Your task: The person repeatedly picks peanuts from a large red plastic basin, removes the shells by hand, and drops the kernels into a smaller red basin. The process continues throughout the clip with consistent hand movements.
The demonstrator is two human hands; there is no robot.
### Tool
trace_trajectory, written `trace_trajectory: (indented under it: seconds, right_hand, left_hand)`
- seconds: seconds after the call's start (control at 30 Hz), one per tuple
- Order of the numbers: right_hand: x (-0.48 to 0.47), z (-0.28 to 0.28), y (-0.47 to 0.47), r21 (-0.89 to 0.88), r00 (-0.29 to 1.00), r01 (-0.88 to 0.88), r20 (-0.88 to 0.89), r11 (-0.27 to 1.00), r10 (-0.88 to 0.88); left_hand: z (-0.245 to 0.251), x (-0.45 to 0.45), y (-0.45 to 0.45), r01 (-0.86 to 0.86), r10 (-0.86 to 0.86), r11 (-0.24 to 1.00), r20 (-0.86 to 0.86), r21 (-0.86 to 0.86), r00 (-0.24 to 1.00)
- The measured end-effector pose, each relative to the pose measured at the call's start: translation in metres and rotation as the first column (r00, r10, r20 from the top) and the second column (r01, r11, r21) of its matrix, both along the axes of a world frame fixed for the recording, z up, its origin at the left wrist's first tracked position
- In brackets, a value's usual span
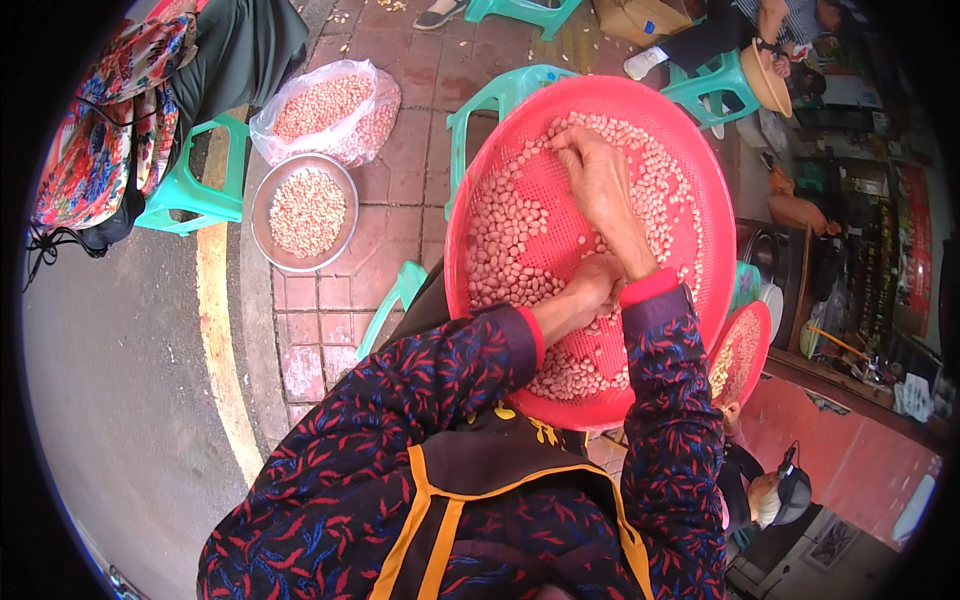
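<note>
A round red plastic mesh basket (555, 247) rests before me, tilted, its floor strewn with shelled pink-skinned peanuts (504, 238). My right hand (596, 176) reaches into its far part, fingertips bent down at the peanuts near the rim. Whether a nut is pinched there is too small to see. Nearer to me, my left hand (589, 289) is curled low over the mesh, beneath the right wrist. Its fingers are partly hidden, so what it holds does not show. Peanuts lie thick on the left, along the right wall and at the near edge.
To the left stand a metal bowl (261, 217) of paler peanuts and a plastic bag (386, 112) of pink ones. Green plastic stools (232, 161) stand around. Seated people are at upper left and upper right. At right, another person holds a smaller red basket (759, 330) of peanuts.
</note>
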State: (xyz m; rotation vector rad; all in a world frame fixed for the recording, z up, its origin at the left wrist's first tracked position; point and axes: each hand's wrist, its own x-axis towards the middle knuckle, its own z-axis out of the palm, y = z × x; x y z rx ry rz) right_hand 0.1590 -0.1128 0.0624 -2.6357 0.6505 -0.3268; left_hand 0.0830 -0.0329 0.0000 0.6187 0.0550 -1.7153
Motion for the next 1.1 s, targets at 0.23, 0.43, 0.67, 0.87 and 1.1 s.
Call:
trace_trajectory:
  seconds: [0.23,0.43,0.67,0.87,1.1]
  right_hand:
    - [0.016,-0.024,-0.017,-0.309,0.983,-0.172,-0.115,0.936,0.143]
    - [0.022,-0.034,-0.026,-0.390,0.979,-0.192,-0.141,0.901,0.148]
    - [-0.043,0.041,0.000,0.266,0.993,0.090,-0.098,0.960,-0.066]
    - [-0.088,0.056,0.007,0.527,0.970,0.144,-0.241,0.837,-0.015]
    - [-0.040,0.020,-0.038,0.647,0.972,0.233,-0.171,0.726,-0.160]
  left_hand:
    - [0.014,0.005,0.003,-0.047,0.038,0.996,0.119,0.071,0.992]
    - [0.018,0.005,0.001,-0.073,0.064,0.984,0.061,0.160,0.996]
    - [0.022,0.023,0.006,-0.234,0.240,0.969,-0.084,0.074,0.967]
    - [0.016,0.023,-0.002,-0.364,0.391,0.903,-0.084,0.226,0.917]
    - [0.013,0.019,0.002,-0.232,0.232,0.971,0.007,0.050,0.973]
